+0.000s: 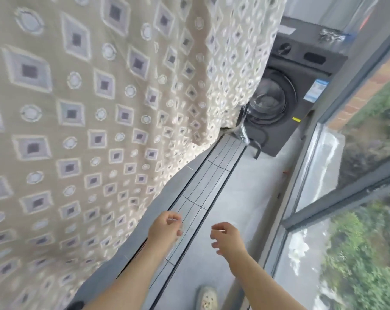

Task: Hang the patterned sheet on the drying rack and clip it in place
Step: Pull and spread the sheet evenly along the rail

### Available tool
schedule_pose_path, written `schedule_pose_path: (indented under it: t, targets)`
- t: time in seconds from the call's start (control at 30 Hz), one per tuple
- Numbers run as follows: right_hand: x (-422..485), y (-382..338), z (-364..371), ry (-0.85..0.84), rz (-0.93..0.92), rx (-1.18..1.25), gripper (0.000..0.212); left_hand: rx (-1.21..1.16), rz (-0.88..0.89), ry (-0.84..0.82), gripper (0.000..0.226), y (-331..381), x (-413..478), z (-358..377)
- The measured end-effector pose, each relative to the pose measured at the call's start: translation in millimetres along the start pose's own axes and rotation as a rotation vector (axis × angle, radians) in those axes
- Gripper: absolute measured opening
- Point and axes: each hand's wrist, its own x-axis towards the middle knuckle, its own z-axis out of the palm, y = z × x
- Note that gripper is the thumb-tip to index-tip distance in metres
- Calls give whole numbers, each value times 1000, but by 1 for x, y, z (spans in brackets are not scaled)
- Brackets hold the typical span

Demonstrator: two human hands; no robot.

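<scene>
Bare forearms (131, 274), pale perforated clog (206, 297) on one foot.

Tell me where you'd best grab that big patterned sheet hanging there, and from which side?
Pinch the patterned sheet at its free side edge, coming in from the right, the side where the left hand hovers. The cloth hangs as a broad, flat curtain, so probably only that loose edge gives fingers something to close around.

Dark washer (286, 101), grey floor (245, 189), windows (355, 153)
</scene>
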Motion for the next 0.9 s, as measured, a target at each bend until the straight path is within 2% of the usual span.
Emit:
schedule_pose_path:
  t: [0.27,0.4,0.57,0.63,0.7,0.8,0.9]
  targets:
    - [63,-69,-61,-62,-11,10,15,-76,-26,83,15,71,58,52]
    - [108,-114,-75,-74,-51,-22,15,-132,-45,126,12,102,101,68]
    - [178,-173,-77,-100,-109,-129,15,-91,-12,205,14,144,162,81]
    - [199,-192,-76,-114,-152,-193,13,-40,-7,300,10,157,173,81]
    - [214,-213,-73,-117,-201,-280,16,1,6,487,16,162,179,78]
    - [229,-244,-65,-141,-298,-397,34,-47,1,798,27,162,177,75]
    - [242,-274,-52,-178,-430,-481,60,-248,-106,1045,45,167,174,73]
